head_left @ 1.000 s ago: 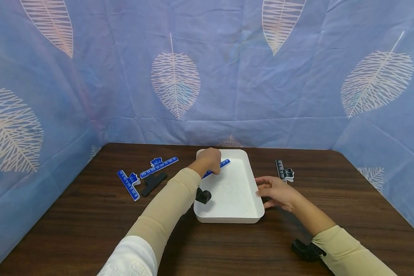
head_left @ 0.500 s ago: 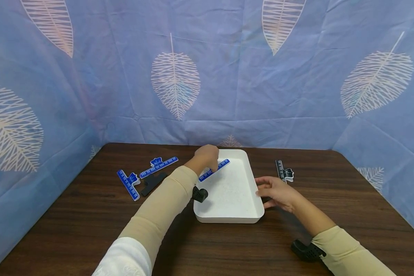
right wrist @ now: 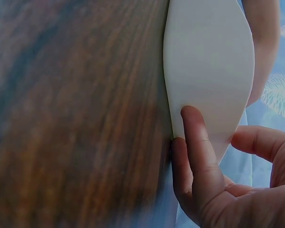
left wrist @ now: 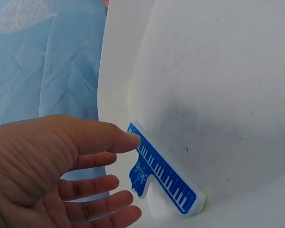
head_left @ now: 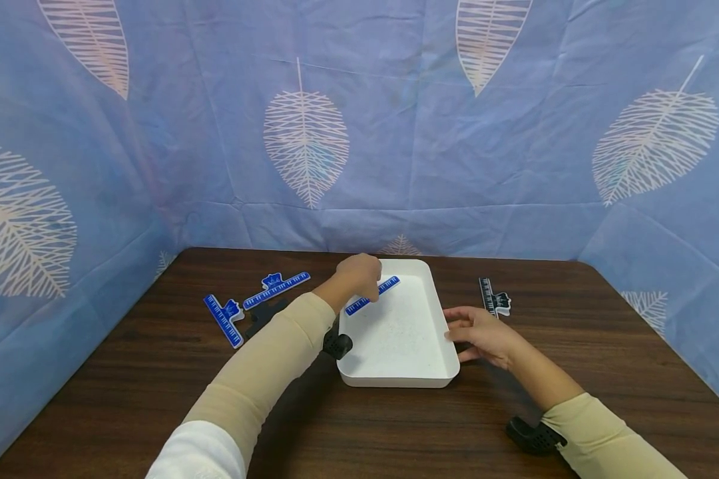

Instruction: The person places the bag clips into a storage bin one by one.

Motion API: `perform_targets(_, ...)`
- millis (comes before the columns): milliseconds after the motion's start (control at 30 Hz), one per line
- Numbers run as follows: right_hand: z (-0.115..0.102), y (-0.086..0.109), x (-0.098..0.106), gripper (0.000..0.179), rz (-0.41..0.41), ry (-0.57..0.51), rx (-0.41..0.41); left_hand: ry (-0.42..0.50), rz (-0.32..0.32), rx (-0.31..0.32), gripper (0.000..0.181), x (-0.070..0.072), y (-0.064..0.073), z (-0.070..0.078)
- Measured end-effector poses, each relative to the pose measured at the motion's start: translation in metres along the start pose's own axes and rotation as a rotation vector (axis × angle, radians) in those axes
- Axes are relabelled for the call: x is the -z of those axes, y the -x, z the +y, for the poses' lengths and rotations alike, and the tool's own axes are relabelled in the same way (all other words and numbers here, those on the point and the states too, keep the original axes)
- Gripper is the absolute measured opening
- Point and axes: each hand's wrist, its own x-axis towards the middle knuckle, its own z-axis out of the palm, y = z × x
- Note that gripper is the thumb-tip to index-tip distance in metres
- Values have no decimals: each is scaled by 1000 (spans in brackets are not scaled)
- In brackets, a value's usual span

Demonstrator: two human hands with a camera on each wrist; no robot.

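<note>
A blue page clip printed with white piano keys lies in the white tray, against its inner wall. My left hand is over the tray's far left corner. In the left wrist view its fingers are loose and spread, with the thumb over one end of the clip, apparently not gripping it; whether the thumb touches is unclear. On the tray's right side, my right hand rests extended fingers against the outer wall, the thumb at the rim, as the right wrist view shows.
To the left on the dark wooden table lie two more blue clips and a black clip, partly hidden by the left sleeve. A black piano-key clip lies beyond the right hand. A blue leaf-print cloth hangs behind.
My left hand has moved slightly left and back from the blue clip in the tray, uncovering more of it. The clip, the tray and my right hand have stayed in place.
</note>
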Motion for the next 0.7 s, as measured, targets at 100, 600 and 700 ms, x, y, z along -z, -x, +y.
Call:
perform_targets(100, 0, 0, 0, 65, 2, 0, 1, -7, 11, -13, 40, 0, 4, 1)
perform_targets(600, 0, 0, -1, 65, 18, 8, -2, -33, 76, -111, 42, -3, 31, -3)
perform_targets(700, 0, 0, -1, 66, 20, 8, -1, -31, 97, -129, 40, -5, 34, -5)
